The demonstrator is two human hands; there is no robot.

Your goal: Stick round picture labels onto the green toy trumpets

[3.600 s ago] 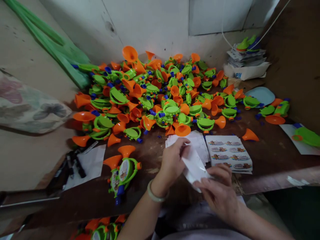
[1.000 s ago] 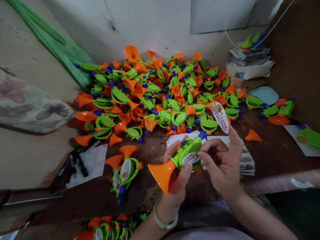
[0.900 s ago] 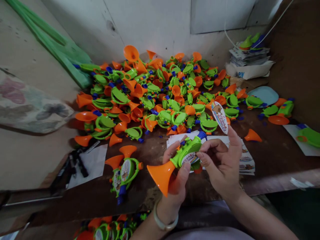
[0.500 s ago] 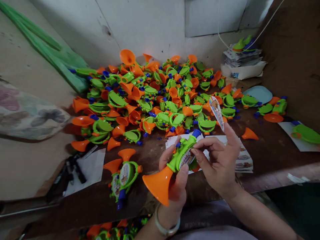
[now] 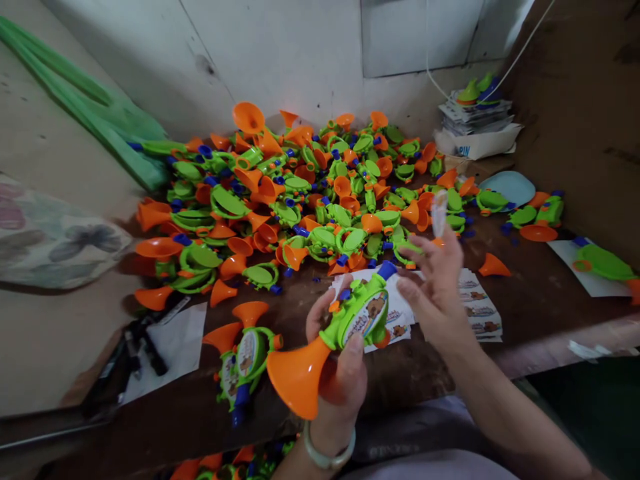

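A green toy trumpet [image 5: 345, 319] with an orange bell and a blue mouthpiece rests in my left hand [image 5: 350, 373], fingers and thumb closed round its body. An oval printed sticker [image 5: 371, 317] lies on its flat green face. My right hand [image 5: 443, 303] is just right of the trumpet, apart from it, fingers spread. Another sticker [image 5: 439, 212], blurred, clings to one raised fingertip of that hand. Sheets of printed stickers [image 5: 483, 307] lie under and behind my hands. Two toy trumpets [image 5: 250, 357] bearing oval stickers lie together to the left.
A large heap of toy trumpets [image 5: 325, 237] with plain green faces covers the back of the brown table [image 5: 530, 293]. Pens [image 5: 153, 353] lie on white paper at left. A paper stack in a box [image 5: 477, 140] stands back right, near a pale blue disc [image 5: 507, 188]. More trumpets [image 5: 225, 467] show below the table edge.
My right hand has drawn away from the trumpet's face and its pinch has opened. The oval sticker on the face is now uncovered. My left hand has shifted slightly left with the trumpet.
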